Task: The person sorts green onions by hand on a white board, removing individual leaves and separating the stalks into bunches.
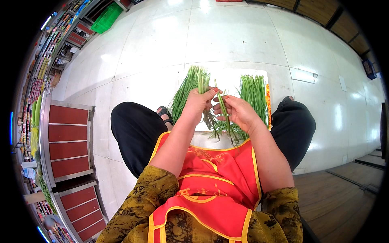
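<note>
My left hand [202, 98] is closed around a small bunch of garlic chives [202, 80], pale stem ends up and limp leaves hanging below the fist. Between the two hands a few loose green stalks [224, 106] hang down; the fingers of my right hand [229, 109] are at them, and whether they pinch them is hard to tell. To the left on a white foam board or box lid [223, 73] lies a long pile of chives [185, 88]. A tidier pile of chives [253, 91] lies on its right side. Loose trimmings [238, 130] lie near the red apron.
My knees in black trousers [138, 133] flank the board on the tiled floor [158, 39]. Red-panelled shop counters [68, 132] stand at left, with stocked shelves behind. A green plastic crate [106, 18] sits at upper left. Wood-look panels [334, 191] lie at lower right.
</note>
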Demonstrator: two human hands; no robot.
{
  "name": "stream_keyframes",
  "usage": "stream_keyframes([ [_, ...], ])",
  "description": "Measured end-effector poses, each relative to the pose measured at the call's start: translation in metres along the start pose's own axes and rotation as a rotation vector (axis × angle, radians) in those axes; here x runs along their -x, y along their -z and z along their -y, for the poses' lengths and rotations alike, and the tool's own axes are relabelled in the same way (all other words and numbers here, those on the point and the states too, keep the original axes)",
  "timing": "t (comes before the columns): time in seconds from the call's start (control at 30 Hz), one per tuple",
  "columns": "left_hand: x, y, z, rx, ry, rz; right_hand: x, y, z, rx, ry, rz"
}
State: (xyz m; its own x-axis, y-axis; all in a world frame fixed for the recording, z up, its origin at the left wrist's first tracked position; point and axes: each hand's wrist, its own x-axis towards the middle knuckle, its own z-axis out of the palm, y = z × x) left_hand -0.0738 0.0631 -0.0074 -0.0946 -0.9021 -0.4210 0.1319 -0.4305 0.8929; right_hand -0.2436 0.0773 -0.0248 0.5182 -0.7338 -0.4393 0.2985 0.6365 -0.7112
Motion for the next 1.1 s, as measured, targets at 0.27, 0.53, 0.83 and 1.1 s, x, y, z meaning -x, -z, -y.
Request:
stream_keyframes([
  [0.27, -0.002, -0.003, 0.003, 0.114, -0.067, 0.050, -0.003, 0.014, -0.005, 0.217, 0.084, -0.150],
  [0.53, -0.001, -0.004, 0.010, -0.052, -0.056, -0.070, -0.002, 0.007, -0.003, 0.184, 0.131, -0.216],
  [0.83, -0.002, -0.004, 0.011, -0.044, -0.034, -0.086, -0.002, 0.003, -0.003, 0.134, 0.089, -0.225],
  [1.1, -0.003, -0.002, 0.013, 0.009, -0.002, -0.067, -0.007, 0.012, -0.009, 0.216, 0.122, -0.250],
])
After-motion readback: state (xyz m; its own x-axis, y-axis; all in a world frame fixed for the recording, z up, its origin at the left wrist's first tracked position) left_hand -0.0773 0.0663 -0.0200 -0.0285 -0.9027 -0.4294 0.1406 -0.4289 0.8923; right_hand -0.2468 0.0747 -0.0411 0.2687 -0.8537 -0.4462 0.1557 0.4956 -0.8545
